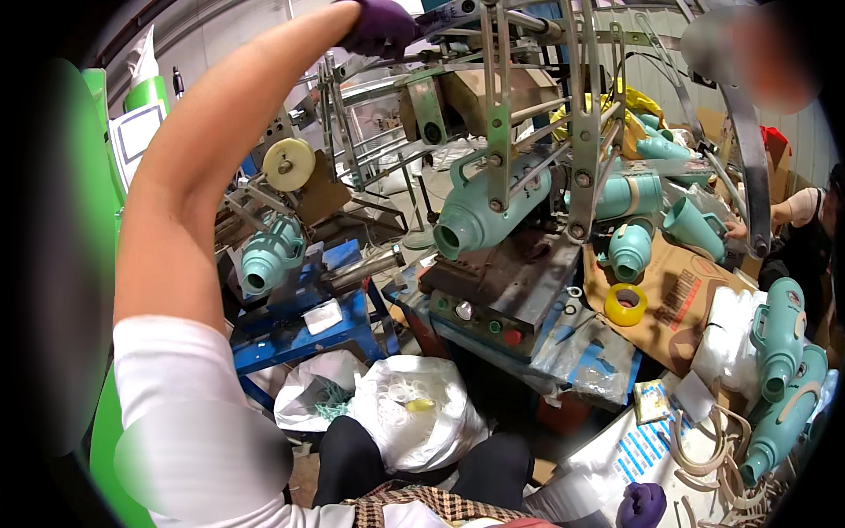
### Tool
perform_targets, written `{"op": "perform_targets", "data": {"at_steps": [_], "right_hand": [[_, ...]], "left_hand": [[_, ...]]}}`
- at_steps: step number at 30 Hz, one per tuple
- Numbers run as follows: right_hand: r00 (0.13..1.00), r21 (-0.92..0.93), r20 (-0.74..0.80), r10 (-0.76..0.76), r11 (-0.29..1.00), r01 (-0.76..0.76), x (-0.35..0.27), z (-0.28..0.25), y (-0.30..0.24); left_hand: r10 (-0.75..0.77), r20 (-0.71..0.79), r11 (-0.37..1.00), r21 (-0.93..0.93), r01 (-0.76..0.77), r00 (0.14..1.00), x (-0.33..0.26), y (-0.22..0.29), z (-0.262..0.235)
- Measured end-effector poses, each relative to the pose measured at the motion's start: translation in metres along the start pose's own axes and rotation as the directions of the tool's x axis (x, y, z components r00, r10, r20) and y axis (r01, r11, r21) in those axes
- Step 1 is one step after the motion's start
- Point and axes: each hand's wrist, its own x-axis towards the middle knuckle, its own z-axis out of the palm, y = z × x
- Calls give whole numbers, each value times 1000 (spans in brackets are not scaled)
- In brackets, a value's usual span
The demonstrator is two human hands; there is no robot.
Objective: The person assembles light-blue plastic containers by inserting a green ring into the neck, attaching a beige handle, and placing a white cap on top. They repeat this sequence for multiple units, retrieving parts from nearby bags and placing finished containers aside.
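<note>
Now you are gripping the metal rack frame with your gloved left hand, above the teal flask; your right hand is resting curled well below it.

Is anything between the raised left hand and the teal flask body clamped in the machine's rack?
Yes. The left hand grips a metal bar at the top of the rack, and the rack's upright and cross bars lie between it and the teal flask body below. The right hand rests low, away from it.
</note>
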Motion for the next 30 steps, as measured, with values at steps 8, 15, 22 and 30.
{"op": "perform_targets", "data": {"at_steps": [8,15,22,30], "right_hand": [[996,-71,73,-59,995,65,25,-17,-14],[616,-518,-455,-643,754,405,107,-183,-258],[655,-226,-514,-554,824,519,136,-81,-223],[772,-71,-444,-455,877,476,103,-70,-151]], "left_hand": [[267,-607,723,640,262,748,1,-10,47],[482,-815,785,238,-572,322,-184,-45,247],[-734,-132,595,-599,537,666,-636,-218,556],[-678,629,-719,-675,167,-380,-920,-356,687]]}}
